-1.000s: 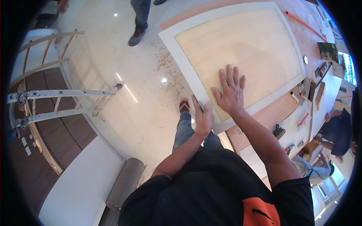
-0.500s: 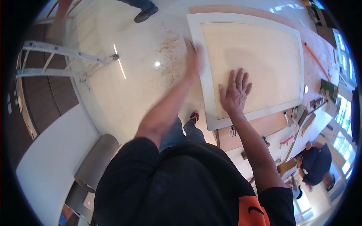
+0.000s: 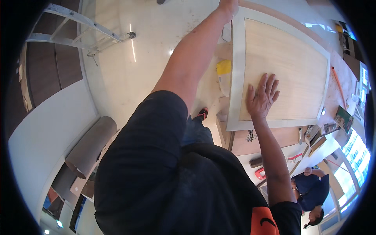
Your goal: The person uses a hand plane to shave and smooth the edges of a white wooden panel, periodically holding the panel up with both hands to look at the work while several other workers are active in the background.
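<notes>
A flat panel with a pale wooden face and a white frame lies on the workbench in front of me. My right hand rests flat on the wooden face near its lower left part, fingers spread and holding nothing. Stretched far forward, my left hand is at the far left corner of the frame, beside its outer edge. The top of the picture cuts this hand off, and its fingers and anything in them are hidden.
Right of the panel, an orange rod lies on the bench. Small tools and a red-handled item sit near my right forearm. A yellow-and-white bag stands below the panel's left edge. Left are a ladder and a grey roll. Another person works at right.
My left hand has swept forward along the frame's left edge to the far corner. My right hand stays flat on the panel. The view has shifted, and the foot at the top has nearly left it.
</notes>
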Motion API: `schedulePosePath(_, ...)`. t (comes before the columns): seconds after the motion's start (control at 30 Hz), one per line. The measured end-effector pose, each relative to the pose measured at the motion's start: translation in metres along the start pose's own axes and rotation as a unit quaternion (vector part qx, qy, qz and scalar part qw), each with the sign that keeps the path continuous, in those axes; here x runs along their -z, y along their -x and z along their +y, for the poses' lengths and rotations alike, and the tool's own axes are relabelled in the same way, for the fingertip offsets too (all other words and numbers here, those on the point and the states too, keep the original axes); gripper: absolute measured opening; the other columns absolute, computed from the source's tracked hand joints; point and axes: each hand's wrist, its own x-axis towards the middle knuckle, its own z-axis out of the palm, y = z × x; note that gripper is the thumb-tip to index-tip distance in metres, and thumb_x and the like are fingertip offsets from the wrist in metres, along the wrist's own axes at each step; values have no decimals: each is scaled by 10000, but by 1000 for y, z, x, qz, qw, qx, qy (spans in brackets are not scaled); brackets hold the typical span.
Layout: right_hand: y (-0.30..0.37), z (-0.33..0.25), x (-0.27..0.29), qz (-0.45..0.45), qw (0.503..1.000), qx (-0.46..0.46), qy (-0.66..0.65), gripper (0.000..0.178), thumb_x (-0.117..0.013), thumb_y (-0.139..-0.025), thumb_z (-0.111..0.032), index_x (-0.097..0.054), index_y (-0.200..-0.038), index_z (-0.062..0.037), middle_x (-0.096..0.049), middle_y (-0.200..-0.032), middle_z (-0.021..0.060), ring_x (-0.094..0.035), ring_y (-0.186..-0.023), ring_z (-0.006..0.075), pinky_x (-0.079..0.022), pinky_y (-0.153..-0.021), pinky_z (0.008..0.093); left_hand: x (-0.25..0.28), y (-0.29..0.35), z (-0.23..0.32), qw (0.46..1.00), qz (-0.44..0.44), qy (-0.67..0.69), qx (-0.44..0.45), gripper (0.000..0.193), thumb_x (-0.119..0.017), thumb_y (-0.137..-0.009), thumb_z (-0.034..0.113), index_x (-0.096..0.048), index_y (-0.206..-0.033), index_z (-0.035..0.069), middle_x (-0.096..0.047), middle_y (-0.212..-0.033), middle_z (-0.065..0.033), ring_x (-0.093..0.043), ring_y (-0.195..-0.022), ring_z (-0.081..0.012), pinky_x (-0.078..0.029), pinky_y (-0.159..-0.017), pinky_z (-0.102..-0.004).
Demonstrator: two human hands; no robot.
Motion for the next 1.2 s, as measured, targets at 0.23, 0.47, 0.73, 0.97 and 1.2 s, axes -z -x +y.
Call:
schedulePosePath(0.23,35,83,21,-2,992,-79,100,785,-511,-1035,-551,-328,-1645,-92,-225,-1717,244,-157,-1588,485,-124,-1214,710,-37,354,1,963,-208,76,153,906,-469,-1092,436,26,-1631,-99,-47,-1722,-318,-48,-1617,-400,-81,-1310,-408)
schedulePosePath(0.47,36,76,17,-6,993,-76,92,782,-519,-1036,-547,-329,-1644,-93,-229,-1717,241,-150,-1593,474,-126,-1218,704,-7,428,-11,955,-214,62,195,935,-470,-1089,472,14,-1615,-130,-89,-1712,-332,-98,-1611,-407,-124,-1300,-421)
schedulePosePath(0.73,33,74,14,6,994,-73,82,789,-521,-1033,-555,-324,-1647,-101,-233,-1716,239,-148,-1597,463,-114,-1225,698,-70,136,35,949,-169,117,240,845,-471,-1066,532,-204,-1637,-32,-277,-1670,-308,-376,-1512,-394,-436,-1168,-477)
schedulePosePath(0.97,37,76,14,11,993,-70,94,782,-503,-1035,-569,-338,-1641,-103,-239,-1716,232,-161,-1594,464,-114,-1227,694,1,453,-9,973,-203,43,99,880,-488,-1087,324,59,-1620,-113,-85,-1714,-329,-125,-1603,-431,-126,-1296,-420)
schedulePosePath(1.2,50,100,20,3,988,-97,119,796,-494,-1031,-589,-339,-1638,-98,-235,-1715,239,-162,-1591,471,-116,-1225,697,-34,376,24,927,-250,65,271,930,-495,-1070,497,-58,-1636,-98,-348,-1611,-364,-385,-1508,-404,-335,-1214,-427)
